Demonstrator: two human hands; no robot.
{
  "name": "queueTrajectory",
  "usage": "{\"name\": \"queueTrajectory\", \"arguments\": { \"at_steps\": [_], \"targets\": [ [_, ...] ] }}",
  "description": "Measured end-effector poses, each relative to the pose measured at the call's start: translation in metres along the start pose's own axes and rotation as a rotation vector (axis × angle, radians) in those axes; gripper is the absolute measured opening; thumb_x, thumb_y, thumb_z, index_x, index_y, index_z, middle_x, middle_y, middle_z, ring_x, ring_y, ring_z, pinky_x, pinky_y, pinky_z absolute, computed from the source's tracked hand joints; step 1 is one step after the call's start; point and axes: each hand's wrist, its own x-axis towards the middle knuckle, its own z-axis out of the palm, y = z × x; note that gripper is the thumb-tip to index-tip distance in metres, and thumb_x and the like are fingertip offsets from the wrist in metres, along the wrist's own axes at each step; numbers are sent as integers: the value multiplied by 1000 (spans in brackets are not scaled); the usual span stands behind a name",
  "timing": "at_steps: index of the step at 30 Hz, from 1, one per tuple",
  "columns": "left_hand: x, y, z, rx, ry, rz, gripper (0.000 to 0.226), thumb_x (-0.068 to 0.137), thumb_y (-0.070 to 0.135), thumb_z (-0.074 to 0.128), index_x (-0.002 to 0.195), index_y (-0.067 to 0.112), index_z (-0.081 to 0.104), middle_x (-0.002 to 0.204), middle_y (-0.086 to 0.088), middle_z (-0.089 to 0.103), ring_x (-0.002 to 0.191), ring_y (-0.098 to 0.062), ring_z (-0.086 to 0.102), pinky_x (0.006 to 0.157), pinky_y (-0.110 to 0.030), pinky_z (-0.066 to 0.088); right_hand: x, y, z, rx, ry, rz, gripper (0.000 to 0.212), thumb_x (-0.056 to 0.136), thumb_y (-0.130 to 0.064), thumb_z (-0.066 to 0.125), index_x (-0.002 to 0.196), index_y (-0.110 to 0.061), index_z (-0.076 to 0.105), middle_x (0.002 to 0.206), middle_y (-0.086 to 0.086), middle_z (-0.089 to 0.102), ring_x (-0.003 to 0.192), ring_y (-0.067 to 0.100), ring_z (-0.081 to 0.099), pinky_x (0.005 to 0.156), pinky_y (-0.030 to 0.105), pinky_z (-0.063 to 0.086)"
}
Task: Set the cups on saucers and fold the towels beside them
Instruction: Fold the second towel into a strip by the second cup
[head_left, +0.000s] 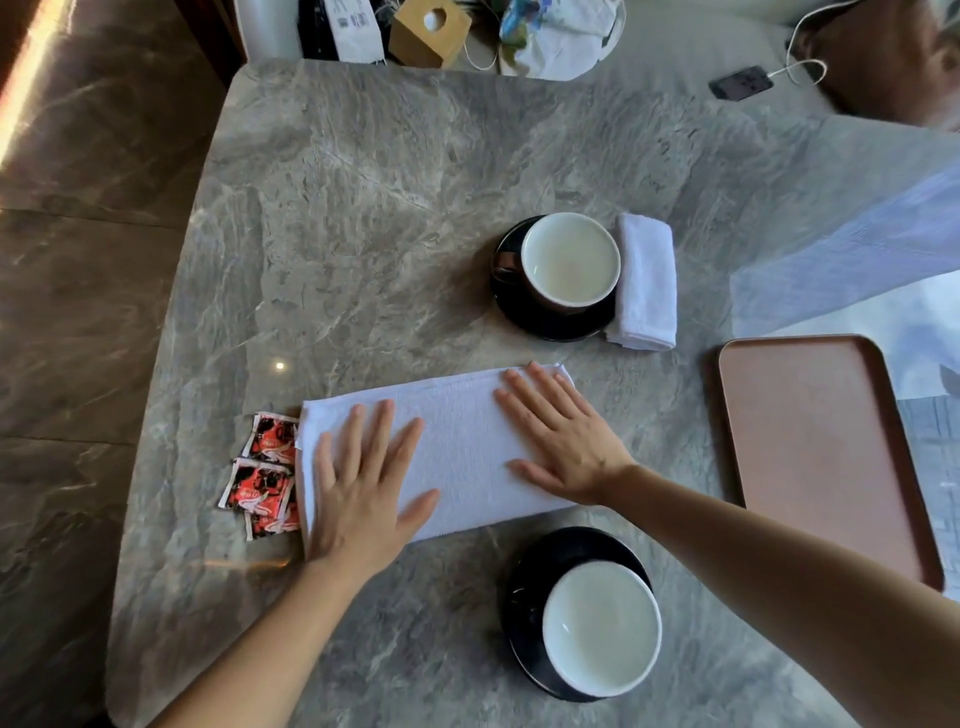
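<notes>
1. Right, the marble table carries everything, and both hands are flat on the job: left hand and right hand each lie palm down, fingers spread, no grip closed on anything, pressing the half-folded towel.
2. That towel lies as one long strip directly under both palms, so in my judgement the next fold is the step in hand.
3. Off to the right of the right hand sits the pink tray, bare.
4. Beyond the right hand's fingertips stands the far cup on its dark saucer, with the rolled towel touching that saucer's right side: that place looks finished.
5. Nearer than the right wrist is the near cup on the near saucer, with no towel beside it yet.
6. Touching the towel's left end, just left of the left hand, lie the red sachets.
7. Risks, as I read it: a sweeping fold could drag the sachets along or tuck one inside; uneven edges would give a lopsided bundle; a forearm pulling back could knock the near cup.
8. The count: two cups, two saucers, two towels, one tray, three sachets showing.
</notes>
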Motion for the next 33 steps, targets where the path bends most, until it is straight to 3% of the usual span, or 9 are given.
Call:
{"name": "queueTrajectory", "arguments": {
  "at_steps": [14, 17, 18, 20, 22, 23, 25, 29, 33],
  "targets": [
    [1, 5, -4, -7, 2, -24, 77, 83, 63, 30, 149, 27, 12, 159, -7, 11, 146, -31, 9, 113, -57, 14, 1, 1, 0, 9, -11, 2, 78, 91, -58, 31, 151, -14, 8, 160, 5, 7, 148, 28, 0, 121, 47, 3],
    [0, 13, -16, -68, -30, -56, 75, 84, 56, 34, 148, 20, 21, 157, -10, 17, 145, -32, 15, 113, -57, 18, 0, -7, -12, 88, -6, 54, 78, 90, -52, 44, 151, -15, 12, 161, 2, 3, 148, 24, -2, 121, 41, 2],
    [-1, 18, -19, -117, -31, -55, 73, 83, 51, 40, 146, 14, 28, 155, -13, 23, 143, -33, 21, 111, -58, 24, -1, -12, -16, 147, 22, 120, 75, 88, -47, 50, 150, -15, 20, 161, 2, 9, 148, 23, 6, 120, 39, 11],
    [-8, 31, -24, -227, -35, -34, 69, 78, 39, 60, 138, 8, 42, 150, -16, 34, 138, -36, 32, 107, -57, 31, -6, -25, -23, 263, 130, 297, 59, 85, -36, 55, 139, -21, 38, 149, -1, 36, 132, 22, 39, 98, 36, 44],
    [-17, 45, -29, -261, -53, -3, 68, 72, 36, 69, 133, 12, 50, 146, -14, 41, 135, -34, 39, 104, -53, 35, -10, -39, -28, 379, 127, 449, 44, 87, -34, 52, 130, -26, 42, 128, -5, 49, 103, 21, 58, 67, 32, 48],
    [-21, 50, -32, -270, -60, -1, 67, 72, 38, 68, 133, 16, 50, 145, -11, 43, 134, -32, 41, 103, -51, 38, -11, -46, -29, 391, 73, 487, 43, 89, -35, 50, 130, -26, 41, 124, -5, 49, 96, 22, 60, 63, 31, 46],
    [-25, 56, -37, -313, -93, -26, 64, 78, 43, 59, 137, 24, 44, 148, -4, 39, 135, -27, 39, 102, -47, 39, -7, -55, -34, 359, -1, 517, 47, 91, -40, 49, 133, -24, 38, 125, 0, 47, 101, 23, 59, 66, 33, 47],
    [-21, 61, -36, -392, -185, -25, 60, 86, 48, 33, 142, 27, 32, 150, 0, 29, 134, -22, 32, 107, -39, 33, 19, -71, -49, 388, -42, 525, 50, 91, -46, 48, 133, -18, 40, 126, 11, 47, 119, 30, 46, 88, 39, 44],
    [-15, 52, -45, -315, -133, 34, 51, 77, 36, 58, 127, 26, 53, 132, -1, 54, 115, -29, 52, 89, -40, 45, 56, -92, -49, 395, -168, 411, 56, 91, -51, 44, 139, -27, 29, 149, 8, 26, 138, 36, 21, 102, 57, 34]
  ]
}}
